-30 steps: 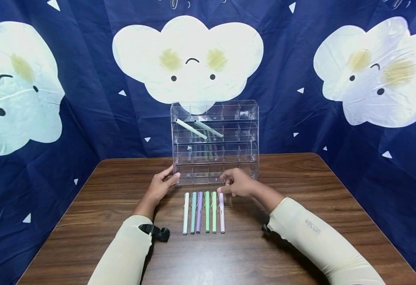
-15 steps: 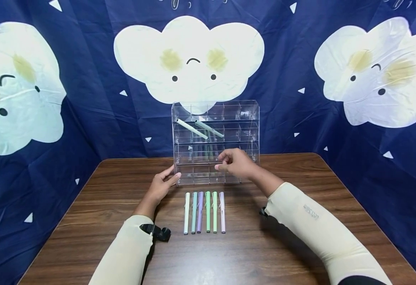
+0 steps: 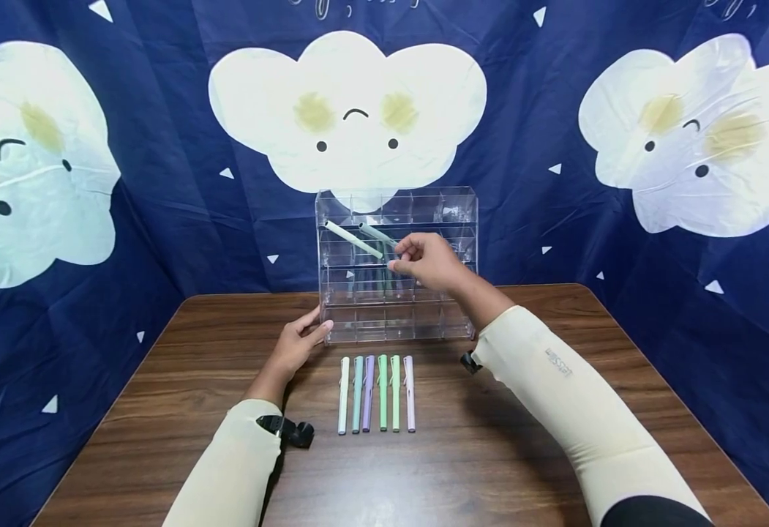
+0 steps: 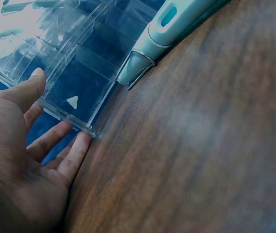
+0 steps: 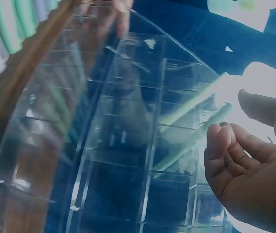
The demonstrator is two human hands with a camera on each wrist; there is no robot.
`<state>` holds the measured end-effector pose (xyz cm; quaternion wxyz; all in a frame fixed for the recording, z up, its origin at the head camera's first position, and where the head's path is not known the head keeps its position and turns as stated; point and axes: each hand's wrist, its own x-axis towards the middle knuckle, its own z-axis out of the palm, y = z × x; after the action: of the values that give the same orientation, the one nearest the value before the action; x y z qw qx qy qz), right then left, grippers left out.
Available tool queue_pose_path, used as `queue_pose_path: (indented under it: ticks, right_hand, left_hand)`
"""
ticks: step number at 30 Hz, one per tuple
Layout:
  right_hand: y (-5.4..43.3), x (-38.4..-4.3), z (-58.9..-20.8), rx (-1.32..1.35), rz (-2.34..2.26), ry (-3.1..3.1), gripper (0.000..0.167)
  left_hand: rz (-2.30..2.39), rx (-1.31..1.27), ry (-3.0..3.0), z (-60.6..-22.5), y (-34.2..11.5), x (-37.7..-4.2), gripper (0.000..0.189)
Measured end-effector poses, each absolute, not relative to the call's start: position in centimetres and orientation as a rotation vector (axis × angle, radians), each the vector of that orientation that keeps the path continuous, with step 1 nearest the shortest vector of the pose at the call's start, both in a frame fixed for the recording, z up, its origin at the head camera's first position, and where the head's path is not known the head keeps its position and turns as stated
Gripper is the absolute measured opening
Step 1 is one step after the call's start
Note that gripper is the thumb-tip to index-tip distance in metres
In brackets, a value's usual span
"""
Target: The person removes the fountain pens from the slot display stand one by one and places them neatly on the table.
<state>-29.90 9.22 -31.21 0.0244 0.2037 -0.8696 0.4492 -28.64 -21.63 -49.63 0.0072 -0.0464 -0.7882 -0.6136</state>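
Note:
A clear plastic organizer (image 3: 397, 318) with several tiers of compartments stands on the table. Two capped pens lean diagonally across its upper tiers, a pale mint pen (image 3: 354, 239) and a grey-green pen (image 3: 376, 233). My left hand (image 3: 294, 347) holds the organizer's lower left edge, thumb over the front and fingers along the side. At the lower end of the grey-green pen is my right hand (image 3: 432, 262), fingers loosely bent and thumb apart. In the right wrist view, that pen (image 5: 188, 143) passes behind the fingertips (image 5: 220, 138), and nothing shows gripped.
Several pens lie in a row before the organizer: a white pen (image 3: 344, 395), a teal pen (image 3: 358, 395), a purple pen (image 3: 368, 395), two green ones and a lilac pen (image 3: 410, 395). Behind the wooden table (image 3: 226, 322) hangs a blue curtain (image 3: 259, 219) with clouds.
My right hand has risen from beside the lilac pen, up along the front of the organizer, to the grey-green pen. The left hand stays at the lower left edge.

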Motion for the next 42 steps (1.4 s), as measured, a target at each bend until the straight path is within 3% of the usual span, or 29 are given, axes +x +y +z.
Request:
queue_pose_path:
  ticks: [21,35,42]
  right_hand:
    - [7.4,-32.7,-28.8,0.415,1.451,-2.618,0.036]
    - [6.2,-34.5,-29.7,0.376,1.354,-2.663,0.043]
    - [5.9,-35.2,-30.4,0.345,1.340,-2.657,0.038]
  left_hand:
    - [-1.894,-0.146,-2.489,-49.4,-21.7,-28.7,0.067]
    - [-1.925,-0.158,-2.468,-49.5,-21.6,-28.5,0.067]
    - [-1.928,-0.150,-2.469,-49.5,-21.5,-28.5,0.067]
